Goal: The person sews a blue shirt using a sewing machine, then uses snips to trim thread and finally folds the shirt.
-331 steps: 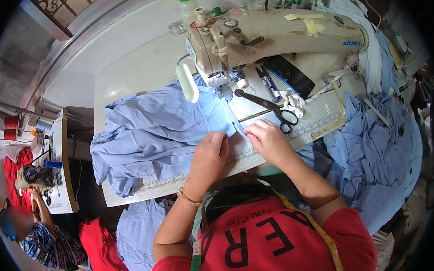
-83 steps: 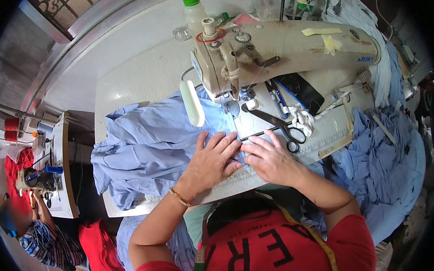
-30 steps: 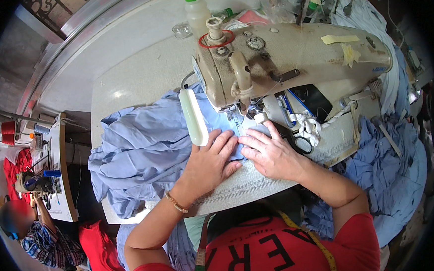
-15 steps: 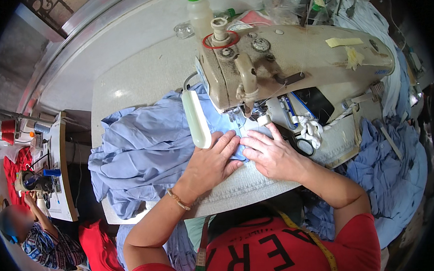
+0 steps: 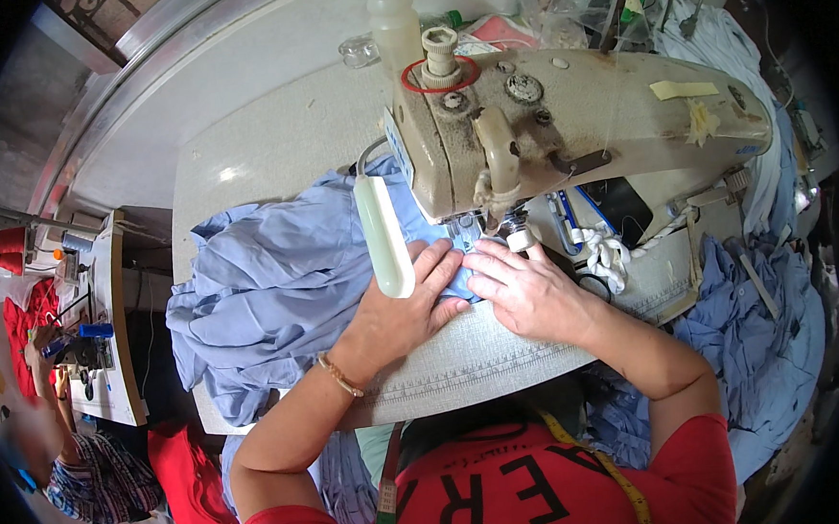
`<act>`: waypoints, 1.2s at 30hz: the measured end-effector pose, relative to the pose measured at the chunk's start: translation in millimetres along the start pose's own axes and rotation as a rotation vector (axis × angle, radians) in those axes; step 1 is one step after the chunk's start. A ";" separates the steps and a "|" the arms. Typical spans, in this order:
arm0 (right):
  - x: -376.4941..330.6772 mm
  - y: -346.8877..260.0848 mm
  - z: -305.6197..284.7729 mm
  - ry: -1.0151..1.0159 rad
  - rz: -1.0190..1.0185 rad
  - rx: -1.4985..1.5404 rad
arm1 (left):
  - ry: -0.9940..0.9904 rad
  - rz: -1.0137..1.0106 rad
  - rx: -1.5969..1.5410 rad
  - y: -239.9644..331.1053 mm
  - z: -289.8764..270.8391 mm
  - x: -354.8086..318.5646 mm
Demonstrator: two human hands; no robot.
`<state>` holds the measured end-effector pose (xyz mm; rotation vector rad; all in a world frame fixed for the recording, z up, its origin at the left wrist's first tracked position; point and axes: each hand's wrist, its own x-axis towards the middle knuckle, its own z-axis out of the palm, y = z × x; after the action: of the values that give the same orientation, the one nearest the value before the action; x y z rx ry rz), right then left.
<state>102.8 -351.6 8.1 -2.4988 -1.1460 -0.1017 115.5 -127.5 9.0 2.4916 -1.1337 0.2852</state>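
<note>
A light blue garment lies bunched on the sewing table, its right end running under the needle area of a beige sewing machine. My left hand rests flat on the cloth just in front of the presser foot, fingers stretched out. Beside it my right hand lies with fingers extended, its fingertips close to the left ones and near a white knob. A small strip of blue cloth shows between both hands. A pale green lamp partly covers my left hand.
Scissors, a knotted white cord and pens lie right of the needle. A green-capped bottle stands behind the machine. Blue garments are heaped at the right. Far left, another person sits at another machine.
My hands have slid slightly closer to the presser foot with the cloth. The view has shifted a little. The other person's arm has moved upward at their machine.
</note>
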 end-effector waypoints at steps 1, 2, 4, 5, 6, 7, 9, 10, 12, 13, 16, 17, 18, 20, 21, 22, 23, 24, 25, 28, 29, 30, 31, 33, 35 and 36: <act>1.6 1.2 -0.8 -0.010 0.016 0.014 | 0.012 0.001 0.000 -1.8 0.6 1.0; 3.1 2.3 -1.3 -0.021 0.032 0.029 | 0.023 0.003 0.001 -4.5 1.8 1.8; 4.9 6.8 2.9 0.027 0.027 0.032 | 0.046 0.019 0.004 -10.4 3.1 4.5; 5.7 8.4 4.5 0.050 0.025 0.034 | 0.048 0.020 0.008 -11.4 2.4 5.3; 5.2 8.1 4.2 0.042 0.031 0.029 | 0.049 0.022 0.007 -11.2 2.4 5.4; 4.6 7.5 3.8 0.033 0.038 0.024 | 0.049 0.024 0.006 -10.8 2.3 5.6; 4.1 7.2 4.1 0.032 0.048 0.019 | 0.056 -0.001 0.023 -7.9 -1.7 7.0; 4.5 8.1 4.6 0.040 0.052 0.018 | 0.059 -0.015 0.030 -4.5 -3.7 6.6; 2.2 9.0 9.5 0.088 0.060 0.048 | 0.012 -0.053 0.039 6.2 -7.6 1.7; 0.7 9.4 10.7 0.088 0.063 0.048 | -0.012 -0.071 0.046 10.4 -7.9 -1.5; 0.2 9.8 8.9 0.087 0.062 0.032 | -0.002 -0.030 0.021 13.4 -1.3 -10.0; -0.1 9.5 9.5 0.092 0.058 0.041 | -0.023 -0.035 0.006 13.0 1.0 -12.5; -0.5 9.5 9.7 0.098 0.057 0.047 | -0.007 -0.047 -0.060 13.1 3.2 -12.9; -1.0 9.1 10.0 0.108 0.053 0.049 | -0.001 -0.056 -0.077 12.1 2.7 -13.0; -1.6 8.8 10.1 0.113 0.052 0.044 | 0.002 -0.060 -0.087 11.5 2.9 -12.6; -2.0 8.5 9.9 0.118 0.052 0.039 | 0.008 -0.062 -0.099 10.7 4.0 -12.4; -2.1 8.3 9.4 0.119 0.049 0.032 | 0.014 -0.064 -0.111 9.8 5.4 -12.4; -2.4 8.2 9.1 0.119 0.044 0.026 | 0.021 -0.068 -0.121 9.5 6.3 -12.4; -2.6 8.0 8.9 0.118 0.039 0.021 | 0.021 -0.058 -0.122 9.5 5.7 -11.8; -3.7 7.5 10.0 0.130 0.058 0.020 | 0.018 -0.037 -0.125 8.2 3.4 -9.5; -3.7 7.9 10.7 0.136 0.057 0.016 | 0.016 -0.034 -0.126 7.7 3.5 -8.4; -3.7 8.8 11.6 0.142 0.056 0.012 | 0.014 -0.032 -0.127 7.1 3.6 -7.5; -3.4 9.5 12.0 0.148 0.056 0.007 | 0.007 -0.033 -0.131 6.4 3.3 -6.6; -1.1 8.6 11.0 0.175 0.048 0.021 | -0.009 -0.035 -0.138 5.3 2.4 -5.1; -0.2 8.2 13.1 0.198 0.037 0.042 | 0.009 -0.040 -0.181 3.4 3.7 -4.0; -0.6 9.2 15.9 0.209 0.032 0.053 | 0.020 -0.040 -0.204 2.5 4.5 -2.7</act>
<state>107.7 -351.6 -9.6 -2.3936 -1.0092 -0.3116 112.0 -129.1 4.7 2.3245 -1.0477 0.1738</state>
